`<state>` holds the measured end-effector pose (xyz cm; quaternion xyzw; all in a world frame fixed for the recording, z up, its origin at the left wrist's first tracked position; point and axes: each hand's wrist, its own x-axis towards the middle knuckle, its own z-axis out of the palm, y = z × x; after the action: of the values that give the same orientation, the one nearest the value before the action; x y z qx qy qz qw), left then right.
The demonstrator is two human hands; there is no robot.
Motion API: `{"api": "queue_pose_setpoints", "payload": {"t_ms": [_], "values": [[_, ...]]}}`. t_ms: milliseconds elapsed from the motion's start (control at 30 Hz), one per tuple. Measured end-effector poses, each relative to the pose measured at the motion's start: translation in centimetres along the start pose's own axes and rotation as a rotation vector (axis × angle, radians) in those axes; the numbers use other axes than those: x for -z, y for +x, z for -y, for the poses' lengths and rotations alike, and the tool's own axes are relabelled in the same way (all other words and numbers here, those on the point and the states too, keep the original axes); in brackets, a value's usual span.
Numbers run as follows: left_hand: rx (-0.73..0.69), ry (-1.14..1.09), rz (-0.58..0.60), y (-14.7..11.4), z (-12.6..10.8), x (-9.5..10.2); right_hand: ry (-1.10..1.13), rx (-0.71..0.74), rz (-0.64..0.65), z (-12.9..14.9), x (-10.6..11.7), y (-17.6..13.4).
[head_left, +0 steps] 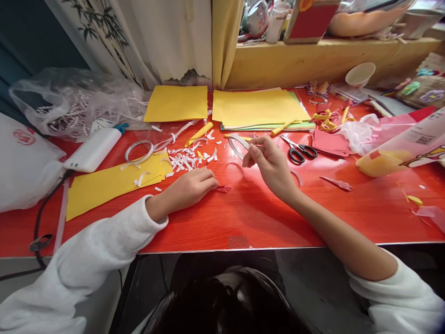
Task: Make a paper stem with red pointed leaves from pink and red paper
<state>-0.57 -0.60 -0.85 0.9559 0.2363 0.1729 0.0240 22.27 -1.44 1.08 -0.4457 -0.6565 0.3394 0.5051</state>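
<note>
A curled white strip (237,143), like tape or thin paper, is pinched in my right hand (266,160) and loops to the left above the table. My left hand (193,189) rests low on the tabletop, fingers bent together, its fingertips on a small folded piece of red paper (224,189). White paper scraps (184,160) lie scattered just beyond the left hand. A tape roll (139,152) sits to their left, by a yellow paper sheet (111,185). Black-handled scissors (301,152) lie open right of my right hand.
Yellow sheets (253,106) lie along the back, with rolled yellow pieces (199,134) in front. Red paper squares (330,143) and a clear printed bag (410,144) are at right. A white power bank-like box (93,149) and a bag of beads (79,104) stand left.
</note>
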Motion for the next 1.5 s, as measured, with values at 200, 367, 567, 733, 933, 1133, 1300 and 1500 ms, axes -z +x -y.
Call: {"api": "queue_pose_setpoints", "payload": {"t_ms": [200, 367, 567, 733, 933, 1133, 1300, 1500], "values": [[0.038, 0.093, -0.177, 0.2, -0.4, 0.2, 0.142, -0.058, 0.063, 0.3, -0.3, 0.0], [0.068, 0.147, -0.493, 0.6, -1.3, 0.8, 0.174, -0.110, 0.195, 1.0, -1.4, -1.1], [-0.081, 0.273, -0.493, 0.4, -1.4, 1.1, 0.175, -0.134, 0.353, 1.7, -2.7, -2.4], [-0.092, 0.310, -0.492, 0.1, -1.2, 1.5, 0.132, -0.113, 0.446, 1.5, -2.1, -2.2], [-0.101, 0.328, -0.486, 0.1, -1.0, 1.8, -0.034, -0.051, 0.439, 2.2, -1.9, -2.2], [-0.023, 0.284, -0.473, 0.1, -1.2, 1.5, -0.194, 0.094, 0.363, 1.9, -2.0, -2.1], [0.118, 0.107, -0.473, 0.3, -1.9, 1.8, -0.324, 0.163, 0.294, 1.5, -2.0, -2.1], [0.473, -0.501, -0.374, 0.8, -2.2, 1.8, -0.473, 0.240, 0.225, 1.2, -1.9, -2.0]]}}
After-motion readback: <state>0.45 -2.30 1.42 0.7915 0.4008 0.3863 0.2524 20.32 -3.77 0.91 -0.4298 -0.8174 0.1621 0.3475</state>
